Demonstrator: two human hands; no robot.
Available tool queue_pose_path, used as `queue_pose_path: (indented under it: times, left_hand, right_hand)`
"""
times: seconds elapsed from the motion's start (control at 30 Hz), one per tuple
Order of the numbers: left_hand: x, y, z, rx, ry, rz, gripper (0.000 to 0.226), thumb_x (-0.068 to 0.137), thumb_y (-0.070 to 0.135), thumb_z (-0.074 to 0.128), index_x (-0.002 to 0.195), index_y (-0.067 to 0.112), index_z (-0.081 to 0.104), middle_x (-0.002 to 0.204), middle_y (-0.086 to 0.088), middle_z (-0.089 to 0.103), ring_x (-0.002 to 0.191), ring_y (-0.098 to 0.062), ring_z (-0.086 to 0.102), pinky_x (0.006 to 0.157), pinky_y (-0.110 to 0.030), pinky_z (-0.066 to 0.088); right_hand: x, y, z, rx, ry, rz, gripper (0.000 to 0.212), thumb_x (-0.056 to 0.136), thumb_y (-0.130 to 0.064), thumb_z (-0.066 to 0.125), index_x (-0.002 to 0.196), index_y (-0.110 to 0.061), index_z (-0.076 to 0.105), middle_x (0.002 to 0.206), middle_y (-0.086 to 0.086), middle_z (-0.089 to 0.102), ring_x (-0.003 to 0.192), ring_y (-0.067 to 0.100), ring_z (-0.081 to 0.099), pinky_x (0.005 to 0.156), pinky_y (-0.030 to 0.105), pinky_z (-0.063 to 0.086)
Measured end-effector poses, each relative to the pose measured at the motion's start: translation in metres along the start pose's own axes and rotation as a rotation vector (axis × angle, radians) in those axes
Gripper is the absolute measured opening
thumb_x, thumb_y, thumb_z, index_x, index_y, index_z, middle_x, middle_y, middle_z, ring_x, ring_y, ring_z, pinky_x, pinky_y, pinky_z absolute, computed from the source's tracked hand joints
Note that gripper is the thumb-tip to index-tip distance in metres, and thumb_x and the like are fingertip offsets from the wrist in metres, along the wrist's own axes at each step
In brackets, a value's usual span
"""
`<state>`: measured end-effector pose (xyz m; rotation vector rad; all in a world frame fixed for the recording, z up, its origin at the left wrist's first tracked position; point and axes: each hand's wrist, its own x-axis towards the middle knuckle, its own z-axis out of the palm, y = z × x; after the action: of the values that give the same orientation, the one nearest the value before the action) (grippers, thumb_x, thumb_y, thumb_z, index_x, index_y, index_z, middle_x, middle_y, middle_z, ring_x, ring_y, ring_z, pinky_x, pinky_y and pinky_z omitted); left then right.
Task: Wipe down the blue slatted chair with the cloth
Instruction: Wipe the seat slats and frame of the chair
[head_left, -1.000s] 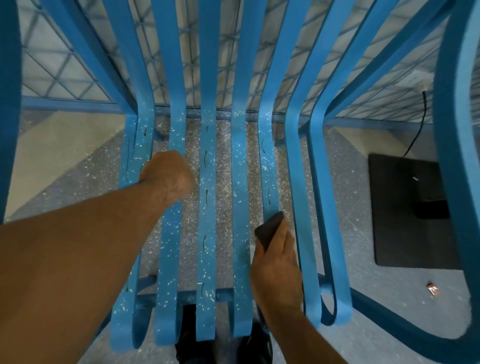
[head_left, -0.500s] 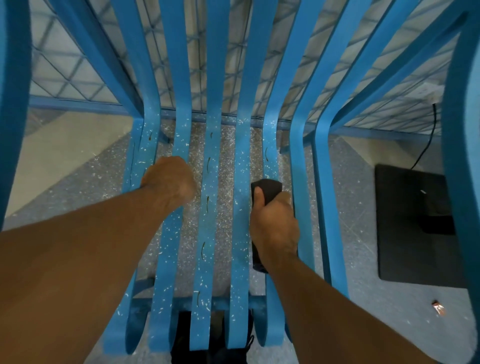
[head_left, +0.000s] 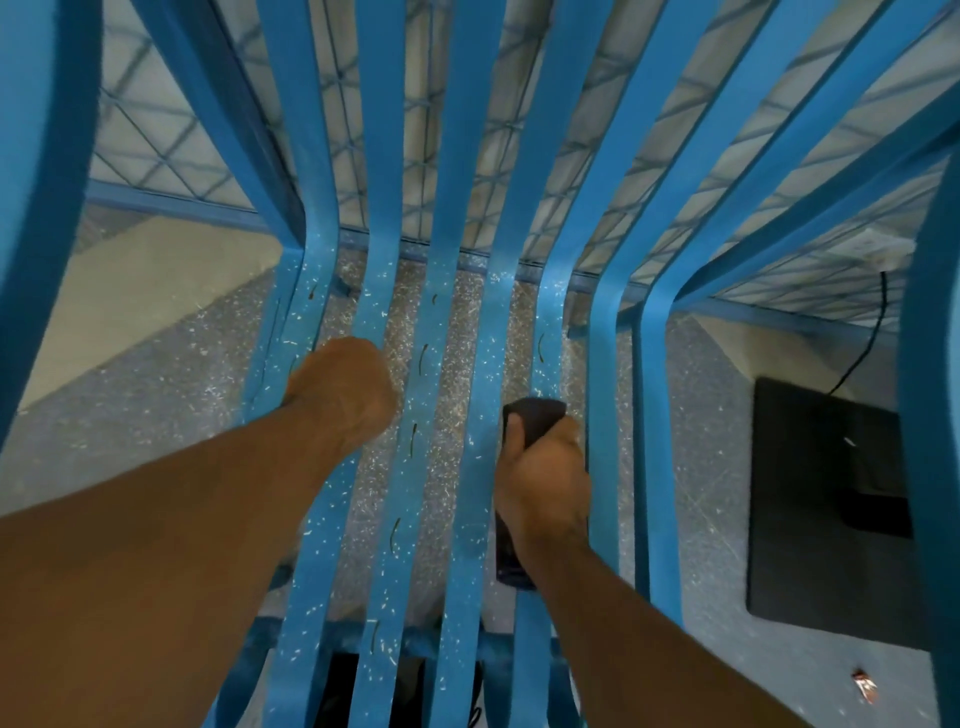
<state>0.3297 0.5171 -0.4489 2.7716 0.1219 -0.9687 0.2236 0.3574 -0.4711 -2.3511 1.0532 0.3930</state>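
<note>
- Blue slatted chair (head_left: 451, 208): seen from above and close up. Its painted slats ran from the seat front at the bottom up into the backrest at the top, and the seat slats carried many white flecks and a few short dark marks.
- Left hand (head_left: 340, 389): lay on the seat at the second slat from the left, back of the hand uppermost. The fingers were curled down over the slat, their tips hidden beneath it.
- Right hand (head_left: 545, 483): gripped the dark, folded cloth (head_left: 535, 415) against the fifth slat from the left, about midway along the seat. The thumb pressed on the cloth's left side and the fingers were curled round its right side (only their knuckles showed).
- Cloth: one end stood out ahead of the right hand, and the other end hung out beside the wrist, lying along the same slat.
- Grey speckled floor (head_left: 156, 415): visible through the gaps between the slats and on both sides of the chair.
- Black rectangular mat (head_left: 810, 493): lay on the floor to the right, with a thin black cable (head_left: 872, 332) running up from its far edge.
- Small crumpled wrapper (head_left: 865, 688): lay on the floor near the mat's front corner.
</note>
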Motion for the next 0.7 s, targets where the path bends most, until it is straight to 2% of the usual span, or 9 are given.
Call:
queue_pose_path:
  times: [0.07,0.13,0.23,0.33,0.4,0.47,0.57,0.63,0.7]
  left_hand:
    - [0.000,0.001,-0.001,-0.007,-0.001,-0.005,0.012,0.093,0.017,0.060,0.089,0.005,0.061,0.068,-0.002,0.049,0.071,-0.022,0.054,0.061,-0.031,0.045]
    - [0.001,0.001,0.000,0.011,-0.006,-0.005,0.015,0.093,0.016,0.061,0.098,0.002,0.063,0.077,-0.005,0.054,0.075,-0.023,0.055,0.063,-0.031,0.046]
    - [0.000,0.001,0.000,0.029,0.003,-0.023,0.018,0.090,0.015,0.063,0.103,0.002,0.064,0.079,-0.007,0.055,0.074,-0.023,0.056,0.061,-0.032,0.046]
    - [0.001,0.002,0.001,0.032,0.017,-0.025,0.018,0.092,0.018,0.062,0.101,0.002,0.064,0.077,-0.006,0.053,0.072,-0.023,0.054,0.061,-0.032,0.045]
    - [0.000,0.001,0.001,0.023,0.014,-0.023,0.018,0.093,0.019,0.061,0.100,0.003,0.063,0.072,-0.003,0.050,0.071,-0.022,0.053,0.061,-0.032,0.045]
    - [0.000,0.001,-0.001,0.020,0.006,-0.031,0.016,0.094,0.019,0.059,0.098,0.004,0.063,0.066,-0.001,0.045,0.068,-0.020,0.052,0.060,-0.031,0.044]
    - [0.000,0.001,-0.002,0.010,-0.008,-0.032,0.013,0.095,0.019,0.058,0.095,0.006,0.061,0.065,0.000,0.042,0.063,-0.017,0.047,0.060,-0.030,0.043]
    - [0.001,0.001,-0.002,0.004,-0.015,-0.028,0.015,0.095,0.020,0.057,0.097,0.006,0.062,0.067,0.001,0.042,0.064,-0.016,0.046,0.062,-0.030,0.042]
    - [0.001,0.002,-0.002,0.009,-0.025,-0.025,0.020,0.096,0.022,0.057,0.102,0.004,0.062,0.074,-0.001,0.046,0.071,-0.019,0.048,0.064,-0.029,0.043]
  right_hand:
    - [0.013,-0.009,-0.001,0.035,-0.001,0.008,0.051,0.099,-0.054,0.036,0.122,-0.009,0.041,0.100,0.007,0.060,0.084,0.028,0.060,0.065,0.032,0.045]
    - [0.015,-0.010,0.001,0.066,0.027,-0.020,0.053,0.099,-0.054,0.032,0.126,-0.009,0.041,0.107,0.009,0.061,0.087,0.028,0.062,0.065,0.033,0.048]
    - [-0.004,0.006,0.005,0.027,0.024,-0.157,0.062,0.101,-0.046,0.027,0.152,-0.013,0.019,0.147,0.010,0.042,0.126,0.031,0.050,0.096,0.045,0.050]
    - [-0.037,0.025,0.007,-0.009,-0.062,-0.191,0.067,0.101,-0.045,0.027,0.156,-0.021,-0.003,0.162,0.003,0.018,0.142,0.024,0.032,0.112,0.044,0.038]
    - [-0.043,0.030,0.007,-0.010,-0.060,-0.141,0.069,0.100,-0.049,0.030,0.156,-0.023,0.000,0.156,0.004,0.031,0.132,0.025,0.046,0.105,0.043,0.046]
    - [-0.031,0.022,0.005,0.012,-0.027,-0.065,0.063,0.098,-0.054,0.032,0.148,-0.017,0.021,0.129,0.006,0.057,0.103,0.024,0.062,0.085,0.042,0.056]
    - [0.001,0.002,0.002,0.045,0.005,0.018,0.051,0.097,-0.059,0.032,0.118,-0.014,0.043,0.085,-0.002,0.057,0.072,0.020,0.059,0.062,0.034,0.052]
    - [0.016,-0.008,0.001,0.060,0.023,0.008,0.051,0.098,-0.058,0.030,0.114,-0.012,0.044,0.080,-0.002,0.053,0.066,0.018,0.055,0.056,0.031,0.048]
    - [0.021,-0.013,0.002,0.078,0.059,-0.023,0.051,0.101,-0.053,0.029,0.122,-0.009,0.045,0.093,0.005,0.060,0.072,0.021,0.057,0.059,0.031,0.048]
